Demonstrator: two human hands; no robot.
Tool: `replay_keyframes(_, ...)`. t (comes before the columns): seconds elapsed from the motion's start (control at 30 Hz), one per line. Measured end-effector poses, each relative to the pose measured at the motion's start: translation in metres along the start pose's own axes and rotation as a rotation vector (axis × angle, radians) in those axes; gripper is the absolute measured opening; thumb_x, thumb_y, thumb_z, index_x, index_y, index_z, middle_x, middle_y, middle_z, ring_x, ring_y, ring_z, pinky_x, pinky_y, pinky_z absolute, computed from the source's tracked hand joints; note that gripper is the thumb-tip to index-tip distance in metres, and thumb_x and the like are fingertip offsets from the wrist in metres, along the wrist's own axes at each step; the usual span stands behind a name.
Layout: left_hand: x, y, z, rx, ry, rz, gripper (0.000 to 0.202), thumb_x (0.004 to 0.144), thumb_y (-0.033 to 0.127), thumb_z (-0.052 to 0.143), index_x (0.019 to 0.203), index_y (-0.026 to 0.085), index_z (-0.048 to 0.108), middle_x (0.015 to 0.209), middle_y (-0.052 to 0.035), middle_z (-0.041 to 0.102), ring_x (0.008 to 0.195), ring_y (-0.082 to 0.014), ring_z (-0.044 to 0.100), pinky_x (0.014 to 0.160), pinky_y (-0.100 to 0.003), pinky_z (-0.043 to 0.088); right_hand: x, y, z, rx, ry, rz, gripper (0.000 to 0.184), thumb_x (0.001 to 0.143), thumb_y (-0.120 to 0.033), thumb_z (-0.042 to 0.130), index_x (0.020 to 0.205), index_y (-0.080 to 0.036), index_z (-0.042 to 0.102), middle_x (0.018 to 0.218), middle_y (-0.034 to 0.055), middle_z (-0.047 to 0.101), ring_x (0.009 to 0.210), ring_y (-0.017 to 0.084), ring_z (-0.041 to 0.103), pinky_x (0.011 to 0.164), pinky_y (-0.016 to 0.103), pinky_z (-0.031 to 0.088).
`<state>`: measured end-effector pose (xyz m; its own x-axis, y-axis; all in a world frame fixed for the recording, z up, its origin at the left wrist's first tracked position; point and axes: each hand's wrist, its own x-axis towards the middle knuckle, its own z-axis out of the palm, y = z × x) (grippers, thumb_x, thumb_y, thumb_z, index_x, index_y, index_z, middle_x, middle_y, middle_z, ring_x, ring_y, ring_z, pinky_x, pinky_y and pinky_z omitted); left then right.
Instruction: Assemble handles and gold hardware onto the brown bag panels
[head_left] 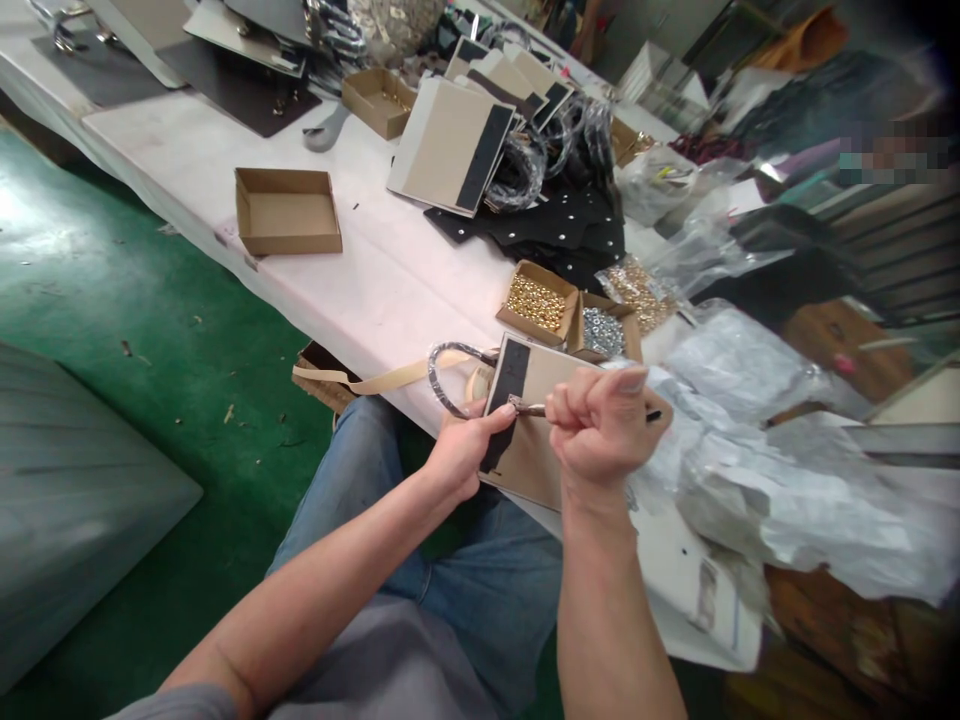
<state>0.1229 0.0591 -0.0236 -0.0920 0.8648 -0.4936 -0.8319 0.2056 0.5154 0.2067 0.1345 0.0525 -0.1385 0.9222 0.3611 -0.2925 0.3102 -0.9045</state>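
Note:
A beige handbag [541, 420] with a black strip and a plastic-wrapped handle lies at the table's near edge above my lap. My left hand [466, 452] grips the bag's left edge, thumb pressed on the black strip. My right hand [604, 420] is a closed fist around a thin metal tool [531, 409]. The tool's tip touches the black strip by my left thumb.
Small cardboard boxes of gold studs [535, 302] and silver studs [604, 331] sit just behind the bag. An empty cardboard tray [286, 212] is at left, stacked beige bags [457, 140] farther back, crumpled plastic wrap [780, 470] at right. Green floor [112, 300] lies left.

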Motion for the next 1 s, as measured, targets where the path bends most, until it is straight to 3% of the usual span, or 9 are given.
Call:
replay_keyframes(0.17, 0.0, -0.003, 0.003, 0.021, 0.032, 0.066, 0.029, 0.083, 0.039, 0.095, 0.102, 0.017, 0.09, 0.102, -0.0081, 0.088, 0.09, -0.0253, 0.077, 0.083, -0.035, 0.06, 0.003, 0.004, 0.0, -0.018, -0.02, 0.018, 0.071, 0.107, -0.051, 0.079, 0.058, -0.022, 0.036, 0.055, -0.0096, 0.028, 0.043, 0.005, 0.023, 0.042, 0.024, 0.019)
replay_keyframes(0.33, 0.001, -0.005, 0.005, 0.049, 0.056, 0.101, 0.029, 0.084, 0.038, 0.094, 0.104, 0.017, 0.091, 0.103, -0.0084, 0.088, 0.093, -0.0268, 0.078, 0.083, -0.035, 0.062, 0.001, 0.006, -0.004, -0.016, -0.013, 0.059, 0.075, 0.108, -0.056, 0.076, 0.058, -0.022, 0.032, 0.056, -0.0094, 0.026, 0.043, 0.005, 0.022, 0.042, 0.024, 0.02)
replay_keyframes(0.73, -0.002, -0.002, -0.001, 0.048, -0.01, 0.08, 0.039, 0.079, 0.043, 0.101, 0.103, 0.015, 0.09, 0.103, -0.0086, 0.086, 0.088, -0.0216, 0.074, 0.083, -0.031, 0.057, -0.005, 0.0, -0.006, 0.019, -0.005, -0.045, 0.071, 0.107, -0.049, 0.08, 0.058, -0.022, 0.035, 0.056, -0.0094, 0.026, 0.043, 0.005, 0.022, 0.042, 0.023, 0.021)
replay_keyframes(0.9, -0.001, 0.002, 0.005, 0.022, 0.046, 0.005, 0.039, 0.073, 0.043, 0.102, 0.099, 0.016, 0.089, 0.096, -0.0078, 0.085, 0.082, -0.0213, 0.073, 0.076, -0.03, 0.055, 0.001, -0.008, -0.018, 0.078, -0.153, -0.009, 0.072, 0.112, -0.056, 0.07, 0.059, -0.022, 0.035, 0.055, -0.0084, 0.025, 0.045, 0.008, 0.023, 0.045, 0.025, 0.024)
replay_keyframes(1.0, -0.001, 0.003, 0.009, 0.028, 0.077, -0.032, 0.034, 0.073, 0.04, 0.1, 0.094, 0.016, 0.088, 0.089, -0.0072, 0.084, 0.077, -0.0202, 0.071, 0.071, -0.03, 0.053, 0.006, -0.015, -0.025, 0.062, -0.204, 0.035, 0.068, 0.112, -0.065, 0.065, 0.063, -0.023, 0.044, 0.058, -0.0062, 0.032, 0.047, 0.01, 0.03, 0.046, 0.026, 0.03)
